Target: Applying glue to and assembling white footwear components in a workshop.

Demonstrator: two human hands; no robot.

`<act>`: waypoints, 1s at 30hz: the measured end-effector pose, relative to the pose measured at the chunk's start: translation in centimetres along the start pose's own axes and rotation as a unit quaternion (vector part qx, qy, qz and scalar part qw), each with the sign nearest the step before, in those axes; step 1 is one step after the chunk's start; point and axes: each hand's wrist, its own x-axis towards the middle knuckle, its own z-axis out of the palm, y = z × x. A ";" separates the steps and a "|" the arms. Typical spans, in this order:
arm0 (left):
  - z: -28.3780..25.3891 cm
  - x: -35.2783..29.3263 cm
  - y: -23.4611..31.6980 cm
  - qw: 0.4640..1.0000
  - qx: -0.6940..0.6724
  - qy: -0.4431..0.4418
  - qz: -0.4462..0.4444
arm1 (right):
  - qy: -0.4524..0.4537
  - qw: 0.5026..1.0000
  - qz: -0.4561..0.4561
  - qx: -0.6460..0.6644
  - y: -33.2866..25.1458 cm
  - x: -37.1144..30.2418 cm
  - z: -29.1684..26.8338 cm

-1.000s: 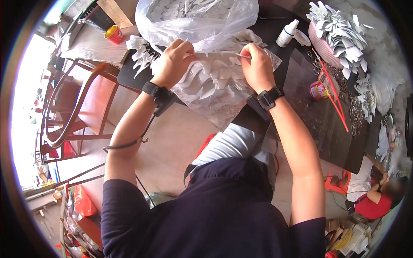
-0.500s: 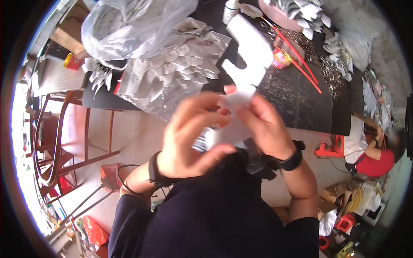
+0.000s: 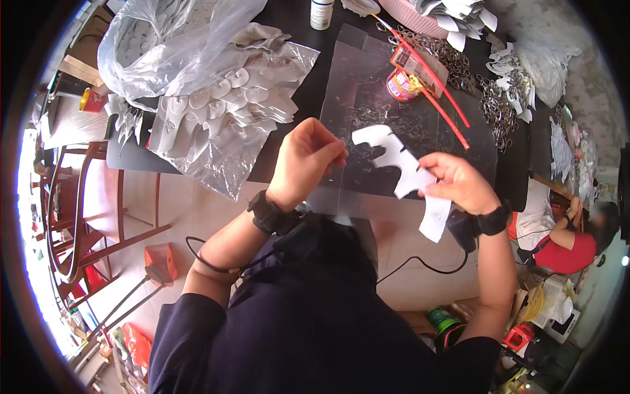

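In my right hand [image 3: 462,184], pinched between thumb and fingers, is a flat white cut-out piece [image 3: 403,164] with curved notches along its edge. One strip of it reaches up to the left over the table, and another hangs below the fingers. My left hand [image 3: 307,159] is held apart from it, over the table's near edge, with its fingers curled and pressed together. Whether anything small sits in that pinch is hidden. To its left, a pile of white cut-out pieces [image 3: 226,98] lies on clear plastic.
The dark table [image 3: 289,141] holds a clear bag [image 3: 177,46], a white bottle [image 3: 321,14], a small red-and-yellow tub [image 3: 402,85], red sticks [image 3: 446,118] and metal chains [image 3: 497,115]. A pink basket [image 3: 413,18] stands at the back. Another person in red [image 3: 567,243] sits at the right.
My hands were together on the white piece and have separated. The left one has let go of it and its fingers have closed; the right one has moved rightward with the piece.
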 end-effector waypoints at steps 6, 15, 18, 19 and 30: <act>1.9 0.3 -1.0 0.871 0.406 -0.067 0.268 | 0.088 0.949 -0.095 -0.286 1.6 4.5 -3.2; 4.0 1.6 -2.4 0.731 0.592 -0.190 0.280 | 0.196 0.875 -0.220 -0.384 1.7 6.0 -3.3; 4.1 1.6 -2.8 0.715 0.614 -0.191 0.274 | 0.251 0.798 -0.288 -0.467 1.5 3.8 -2.6; 4.1 1.6 -2.9 0.714 0.616 -0.193 0.270 | 0.277 0.754 -0.304 -0.512 1.4 2.9 -2.1; 4.2 3.5 -1.2 0.801 0.507 -0.112 0.298 | 0.321 0.732 -0.375 -0.470 -2.8 4.0 0.9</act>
